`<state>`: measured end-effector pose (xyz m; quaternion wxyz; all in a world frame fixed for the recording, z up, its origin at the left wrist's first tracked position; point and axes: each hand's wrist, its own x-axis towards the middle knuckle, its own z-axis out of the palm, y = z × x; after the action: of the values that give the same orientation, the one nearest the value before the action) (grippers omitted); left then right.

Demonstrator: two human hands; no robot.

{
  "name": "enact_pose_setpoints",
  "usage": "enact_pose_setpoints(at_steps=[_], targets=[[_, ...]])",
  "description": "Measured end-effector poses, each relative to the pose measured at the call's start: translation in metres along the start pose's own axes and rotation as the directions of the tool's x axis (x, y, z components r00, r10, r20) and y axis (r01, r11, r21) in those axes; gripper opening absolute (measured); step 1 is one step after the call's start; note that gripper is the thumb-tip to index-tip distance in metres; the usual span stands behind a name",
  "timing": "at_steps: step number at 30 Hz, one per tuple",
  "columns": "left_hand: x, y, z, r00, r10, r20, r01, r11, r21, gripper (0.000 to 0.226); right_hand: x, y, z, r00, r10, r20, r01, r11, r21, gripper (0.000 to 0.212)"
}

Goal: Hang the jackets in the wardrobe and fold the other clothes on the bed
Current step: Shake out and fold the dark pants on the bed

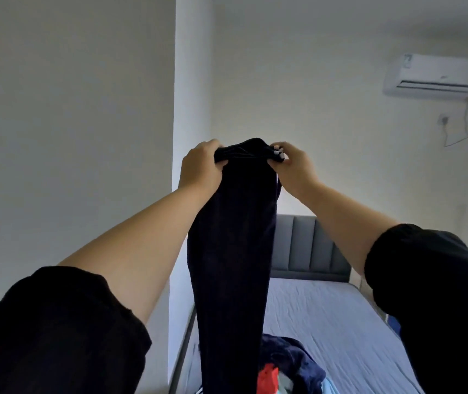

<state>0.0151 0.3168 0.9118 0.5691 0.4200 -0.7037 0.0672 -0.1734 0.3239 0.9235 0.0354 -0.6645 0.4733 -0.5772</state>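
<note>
Over the bed (326, 314) and clothes pile (292, 362), left hand (201, 166) and right hand (292, 166) grip a dark garment (232, 251).

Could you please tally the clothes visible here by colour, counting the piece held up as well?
Navy: 2, the trousers held up and a fleecy piece in the pile
Red: 1, a red piece in the pile
Light blue: 1, a light blue piece at the pile's edge
Total: 4 told apart; the frame cuts the pile off.

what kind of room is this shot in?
Most likely a bedroom: a bed with a grey padded headboard, a pile of clothes lying on it, and a wall-mounted air conditioner high up.
</note>
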Motion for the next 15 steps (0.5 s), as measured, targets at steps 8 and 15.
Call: enact_pose_setpoints(at_steps=[8, 15], targets=[[-0.130, -0.065, 0.043, 0.964, -0.095, 0.249, 0.077, 0.994, 0.079, 0.007, -0.135, 0.086, 0.042, 0.962, 0.213, 0.173, -0.206, 0.977, -0.056, 0.016], [-0.337, -0.100, 0.092, 0.806, -0.363, 0.468, 0.309, 0.932, 0.191, 0.007, -0.312, 0.195, 0.074, 0.809, 0.419, 0.413, -0.398, 0.907, -0.139, 0.022]])
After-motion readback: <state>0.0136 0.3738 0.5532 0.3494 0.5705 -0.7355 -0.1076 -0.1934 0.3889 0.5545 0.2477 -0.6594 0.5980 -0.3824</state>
